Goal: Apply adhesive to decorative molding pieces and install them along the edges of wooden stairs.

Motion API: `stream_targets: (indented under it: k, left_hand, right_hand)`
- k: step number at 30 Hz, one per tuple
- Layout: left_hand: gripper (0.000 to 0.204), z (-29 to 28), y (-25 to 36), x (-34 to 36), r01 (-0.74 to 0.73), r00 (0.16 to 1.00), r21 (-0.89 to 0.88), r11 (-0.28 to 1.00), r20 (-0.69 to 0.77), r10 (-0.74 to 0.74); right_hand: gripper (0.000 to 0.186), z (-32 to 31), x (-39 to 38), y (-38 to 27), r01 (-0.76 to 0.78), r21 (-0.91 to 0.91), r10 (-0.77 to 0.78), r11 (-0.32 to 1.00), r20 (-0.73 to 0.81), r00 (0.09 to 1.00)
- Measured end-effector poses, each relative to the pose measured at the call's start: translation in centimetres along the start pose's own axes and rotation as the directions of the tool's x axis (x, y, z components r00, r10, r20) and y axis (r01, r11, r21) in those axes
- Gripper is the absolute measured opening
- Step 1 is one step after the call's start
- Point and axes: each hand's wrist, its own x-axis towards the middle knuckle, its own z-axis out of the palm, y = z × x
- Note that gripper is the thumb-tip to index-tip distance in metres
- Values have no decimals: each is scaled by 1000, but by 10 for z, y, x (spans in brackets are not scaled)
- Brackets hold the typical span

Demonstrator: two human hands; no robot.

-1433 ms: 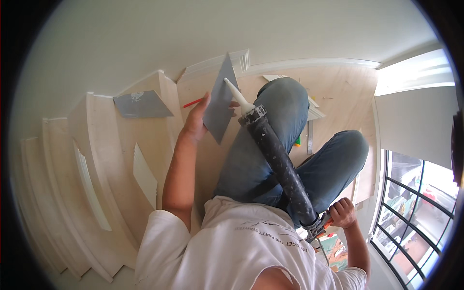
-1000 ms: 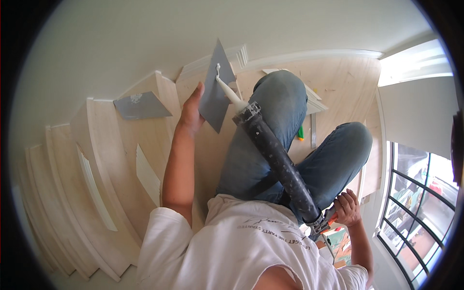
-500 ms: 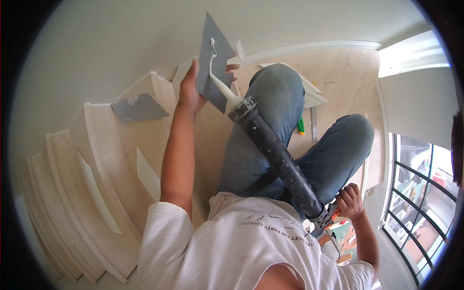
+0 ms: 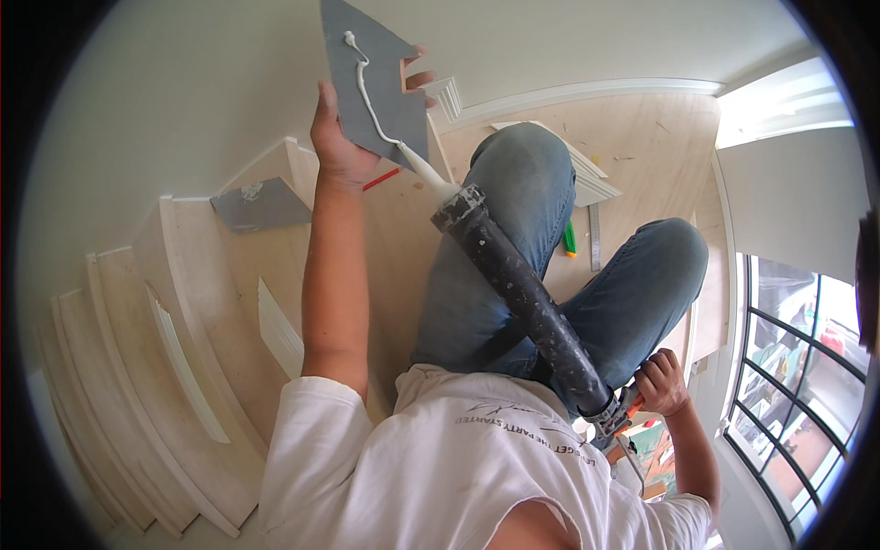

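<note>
"While your left hand (image 4: 343, 151) carries the gray panel (image 4: 390, 110) out in front of you, where does your grip sit?"

"Your thumb lies along its left edge, and your fingertips show past the right edge, by a small notch. You have it up near the wall, well above the floor, its top corner at the upper rim of the view."

"And your right hand (image 4: 664, 383)?"

"Closed around the orange handle (image 4: 633, 409) at the rear of your caulking gun (image 4: 527, 298). The black barrel slants across your thighs, and the white nozzle (image 4: 426, 172) meets the panel's lower corner. From there a wavy white bead (image 4: 360, 71) runs up the panel's face to a blob near the top."

"What lies around you?"

"A red stick (image 4: 381, 179) shows just below the panel. On the stairs to your left you have another gray panel (image 4: 266, 213), with a whitish patch, and a white board (image 4: 279, 323). Beyond your knees, some white molding (image 4: 596, 186) rests on the floor; near it are a green-and-orange tool (image 4: 570, 240) and a metal ruler (image 4: 595, 236)."
</note>
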Motion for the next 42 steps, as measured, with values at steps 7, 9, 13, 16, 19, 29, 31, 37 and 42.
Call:
stream_targets:
  k: [7, 9, 13, 16, 19, 29, 31, 37, 42]
  left_hand:
    - [99, 2, 8, 0, -93, 995, 13, 996, -30, 93]
    - [100, 0, 9, -1, -110, 993, 10, 994, -30, 110]
    - [97, -13, 9, -10, -54, 998, 11, 999, 31, 53]
    - [96, -14, 5, -19, 20, 997, 24, 1000, 71, -22]
    - [94, -17, 2, -28, 87, 993, 33, 996, 78, -89]
    - [92, -35, -13, -67, 268, 961, 101, 958, 34, -273]
    - [91, -41, -17, -79, 283, 959, 96, 954, 1, -284]
    - [86, -50, -19, -105, 368, 929, 61, 928, -65, -365]
    - [84, -72, -23, -123, 480, 869, 91, 873, -186, -458]
  right_hand:
    - [37, -1, -1, 1, -4, 8, 4, 1000, 17, 1000]
    - [37, 1, -1, 1, 3, 8, -4, 1000, 13, 1000]
    - [35, 4, -3, 3, 10, 7, -10, 1000, 2, 1000]
    - [33, 2, 0, 4, 8, 12, -8, 1000, -9, 1000]
    - [33, 2, 0, 6, 13, 19, -14, 1000, 8, 1000]
    - [35, 6, -1, 8, 27, 20, -26, 999, -26, 999]
    - [35, 5, 0, 6, 25, 24, -25, 999, -19, 1000]
    - [35, 5, 1, 6, 33, 14, -33, 999, -28, 999]
    - [35, 8, -2, 8, 41, 11, -40, 999, -27, 999]
